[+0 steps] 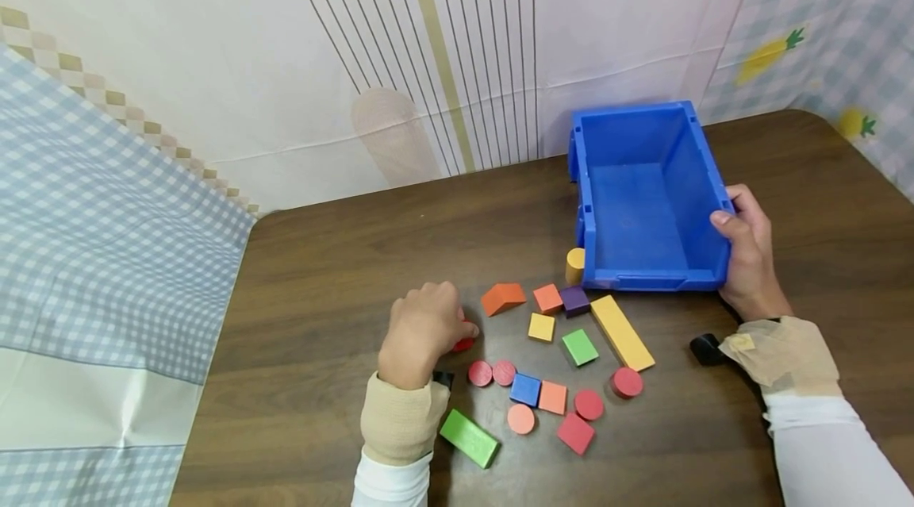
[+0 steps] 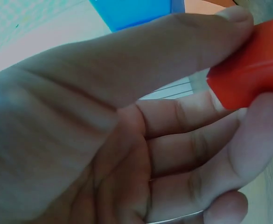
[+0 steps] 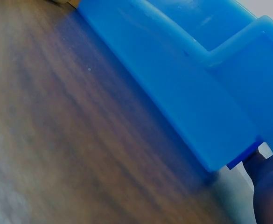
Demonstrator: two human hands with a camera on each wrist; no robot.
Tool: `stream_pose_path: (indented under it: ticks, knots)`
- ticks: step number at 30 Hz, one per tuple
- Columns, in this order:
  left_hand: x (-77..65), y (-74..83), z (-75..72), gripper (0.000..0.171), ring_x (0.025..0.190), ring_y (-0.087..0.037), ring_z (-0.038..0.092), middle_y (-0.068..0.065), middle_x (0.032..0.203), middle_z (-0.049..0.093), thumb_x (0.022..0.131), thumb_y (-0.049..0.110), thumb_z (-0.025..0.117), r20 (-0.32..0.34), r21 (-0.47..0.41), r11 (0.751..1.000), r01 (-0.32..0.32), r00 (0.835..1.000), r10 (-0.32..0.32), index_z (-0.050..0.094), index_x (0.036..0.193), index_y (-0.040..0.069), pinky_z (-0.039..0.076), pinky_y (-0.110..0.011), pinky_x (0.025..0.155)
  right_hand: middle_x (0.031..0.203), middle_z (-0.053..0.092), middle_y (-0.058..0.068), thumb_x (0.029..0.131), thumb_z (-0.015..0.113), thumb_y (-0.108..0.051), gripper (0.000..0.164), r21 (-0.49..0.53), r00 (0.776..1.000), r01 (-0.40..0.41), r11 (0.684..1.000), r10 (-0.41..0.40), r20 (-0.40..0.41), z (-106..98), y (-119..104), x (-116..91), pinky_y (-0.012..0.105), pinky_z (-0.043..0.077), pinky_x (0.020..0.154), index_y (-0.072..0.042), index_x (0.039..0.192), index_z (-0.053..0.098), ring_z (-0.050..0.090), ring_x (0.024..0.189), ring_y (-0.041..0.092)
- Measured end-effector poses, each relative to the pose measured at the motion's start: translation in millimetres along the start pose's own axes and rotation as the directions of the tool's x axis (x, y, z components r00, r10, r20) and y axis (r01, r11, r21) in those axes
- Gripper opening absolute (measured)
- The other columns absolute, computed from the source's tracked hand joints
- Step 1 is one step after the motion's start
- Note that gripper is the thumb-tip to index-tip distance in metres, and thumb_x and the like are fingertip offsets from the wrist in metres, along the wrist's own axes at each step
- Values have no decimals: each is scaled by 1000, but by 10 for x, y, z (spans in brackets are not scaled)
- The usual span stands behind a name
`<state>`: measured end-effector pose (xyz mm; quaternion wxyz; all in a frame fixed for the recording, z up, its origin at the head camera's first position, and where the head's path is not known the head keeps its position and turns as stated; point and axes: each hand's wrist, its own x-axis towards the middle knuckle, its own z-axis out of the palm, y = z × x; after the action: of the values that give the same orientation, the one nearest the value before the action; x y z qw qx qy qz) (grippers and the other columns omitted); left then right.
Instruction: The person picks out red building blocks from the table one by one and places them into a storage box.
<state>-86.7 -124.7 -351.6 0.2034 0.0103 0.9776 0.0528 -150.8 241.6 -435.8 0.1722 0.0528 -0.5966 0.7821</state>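
My left hand is low over the left part of the scattered blocks, pinching a red block between thumb and fingers. In the head view most of that block is hidden behind the hand. On the right, my right hand grips the right wall of a blue plastic bin, its thumb over the rim. Nothing lies inside the bin. Two small red discs are just below the left hand, and an orange triangular block lies to its right.
Several wooden blocks are spread before the bin, among them a long yellow block, a green square and a blue square. A yellow cylinder stands against the bin's left side. A patterned curtain hangs behind the table.
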Motion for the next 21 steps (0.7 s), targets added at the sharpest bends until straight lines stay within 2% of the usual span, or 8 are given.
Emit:
stream_pose_path:
  ticks: [7, 14, 18, 21]
  knots:
    - [-4, 15, 2, 32, 61, -19, 52, 3, 62, 50, 80, 34, 77, -34, -26, 999, -35, 999, 34, 56, 60, 18, 40, -36, 56, 108, 51, 14, 86, 52, -12, 21, -3, 1000, 1, 1000, -1, 6, -8, 1, 0, 29, 42, 78, -1, 104, 56, 47, 98, 26]
    - [-3, 32, -1, 45, 55, -15, 31, 5, 58, 24, 81, 23, 74, -63, -66, 993, -94, 994, 90, 37, 56, 16, 25, -32, 51, 107, 51, 14, 87, 52, -13, 21, 3, 1000, 4, 1000, -4, -2, 17, -12, 13, 29, 43, 77, -1, 104, 56, 47, 97, 26]
    - [-7, 32, 2, 48, 56, -15, 27, 4, 59, 20, 81, 21, 73, -66, -81, 991, -106, 993, 101, 32, 57, 16, 23, -32, 52, 106, 51, 14, 87, 51, -11, 20, 27, 1000, 7, 1000, -7, 1, 17, -1, 12, 28, 44, 75, -1, 103, 57, 49, 94, 26]
    - [-9, 40, -3, 45, 55, -14, 29, 4, 59, 22, 81, 21, 73, -67, -91, 988, -121, 991, 115, 35, 58, 15, 24, -31, 51, 105, 51, 13, 87, 51, -11, 20, 38, 1000, 9, 999, -9, 2, 5, 1, 3, 27, 46, 73, -1, 103, 57, 49, 93, 25]
